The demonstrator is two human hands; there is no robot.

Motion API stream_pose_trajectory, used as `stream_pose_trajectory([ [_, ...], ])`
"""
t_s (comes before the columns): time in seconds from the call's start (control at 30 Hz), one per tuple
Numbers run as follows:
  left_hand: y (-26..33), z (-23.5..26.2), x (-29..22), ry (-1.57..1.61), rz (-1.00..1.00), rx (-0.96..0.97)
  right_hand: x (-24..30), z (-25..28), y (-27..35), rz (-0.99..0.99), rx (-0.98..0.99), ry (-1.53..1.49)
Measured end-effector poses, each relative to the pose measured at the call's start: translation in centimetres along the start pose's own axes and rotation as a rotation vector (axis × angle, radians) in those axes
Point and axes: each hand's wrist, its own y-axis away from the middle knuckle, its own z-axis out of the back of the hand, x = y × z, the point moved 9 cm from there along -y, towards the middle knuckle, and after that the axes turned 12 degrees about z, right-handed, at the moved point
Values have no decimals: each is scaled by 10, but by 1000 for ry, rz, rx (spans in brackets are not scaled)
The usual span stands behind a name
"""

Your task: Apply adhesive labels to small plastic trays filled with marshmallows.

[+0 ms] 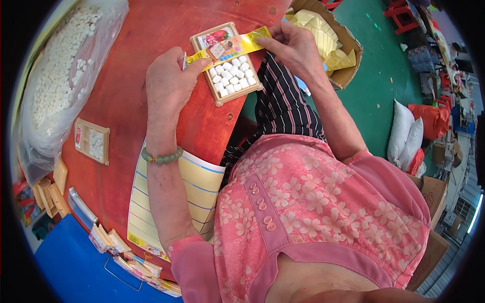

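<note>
A yellow printed strip point(237, 46) is stretched between my two hands across a small wooden tray point(241, 95). My left hand point(172, 78) pinches the strip's left end between thumb and fingers. At its right end, the fingers of my right hand point(292, 46) are closed on it. Small white blocks point(232, 76) fill the tray's near compartment; a strawberry picture point(214, 37) shows in the far one. The strip hides the tray's middle, and I cannot tell whether it is stuck down. Beneath my left forearm lies a pale yellow lined sheet point(204, 174).
A second filled tray point(104, 146) lies on the red table point(121, 101). Left stands a clear bag of white blocks point(53, 76), with wooden trays point(50, 199) nearer. Packed trays point(136, 267) line the blue surface point(76, 262). Beyond my right hand, a cardboard box point(352, 68) holds yellow sheets.
</note>
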Motion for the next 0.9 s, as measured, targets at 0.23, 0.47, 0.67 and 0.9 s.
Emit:
stream_pose_trajectory([
  [0.23,6,-15,-24,-28,-71,117,-49,-13,61,-338,-117,-613],
  [0.47,6,-28,-36,-25,-146,192,-65,-27,93,-507,-175,-954],
  [0.67,11,-38,-47,0,-158,270,-66,-55,107,-613,-128,-1205],
  [0.9,12,-41,-52,-35,-162,278,-76,-86,108,-606,-132,-1401],
])
